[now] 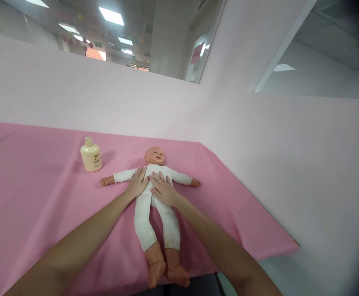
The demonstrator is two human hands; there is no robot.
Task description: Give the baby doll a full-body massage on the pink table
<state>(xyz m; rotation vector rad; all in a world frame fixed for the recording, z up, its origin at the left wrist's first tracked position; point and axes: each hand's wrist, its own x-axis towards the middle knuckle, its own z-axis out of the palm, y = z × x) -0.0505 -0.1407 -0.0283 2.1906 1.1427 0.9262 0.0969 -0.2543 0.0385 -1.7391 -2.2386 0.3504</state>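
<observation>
A baby doll (143, 220) with a white cloth body lies on its back, head toward the wall and bare feet toward me. Its arms stretch out to both sides. My left hand (138, 183) rests flat on the left side of its torso, near the armpit, fingers extended. On the right side of the chest and belly lies my right hand (164, 189), fingers spread and pointing up toward the head. Both palms face down, so what lies directly under them is hidden. Neither hand grasps anything.
A cream pump bottle (90, 156) stands left of the doll's head. Pink cloth (44, 185) covers the table, whose right edge slants toward me. A white wall (105, 98) rises behind, with windows (130, 37) above. Something dark shows below the front edge.
</observation>
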